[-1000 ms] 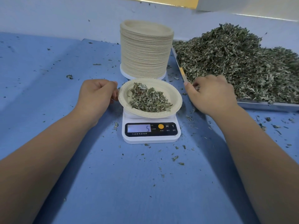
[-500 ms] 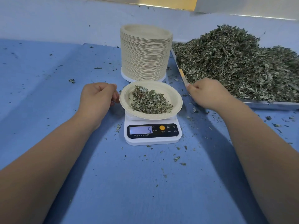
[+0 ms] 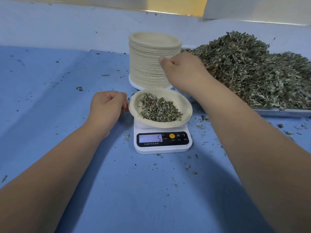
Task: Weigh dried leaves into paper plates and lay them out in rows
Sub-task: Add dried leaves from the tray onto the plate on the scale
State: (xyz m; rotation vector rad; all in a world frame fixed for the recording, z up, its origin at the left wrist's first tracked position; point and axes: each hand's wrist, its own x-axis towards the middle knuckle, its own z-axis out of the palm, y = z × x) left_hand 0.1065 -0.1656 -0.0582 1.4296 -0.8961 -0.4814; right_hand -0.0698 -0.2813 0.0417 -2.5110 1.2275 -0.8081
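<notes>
A paper plate [image 3: 186, 105] with a small mound of dried leaves [image 3: 159, 110] sits on a white digital scale [image 3: 162, 148] whose display reads 5. My left hand [image 3: 107, 106] is at the plate's left rim, fingers curled, pinching the edge. My right hand [image 3: 182, 72] hovers, motion-blurred, in front of the tall stack of empty paper plates [image 3: 144, 64] with curled fingers and nothing visible in them. A big heap of dried leaves [image 3: 252, 73] fills the metal tray [image 3: 282, 113] at the right.
The blue table cover [image 3: 50, 106] carries scattered leaf crumbs, mostly around the scale. A pale blue raised edge [image 3: 67, 27] runs along the back. The tray's rim lies just right of the scale.
My right hand left the tray's near corner and rose up and left to the plate stack. The left hand stays at the plate's rim; the scale still reads 5.
</notes>
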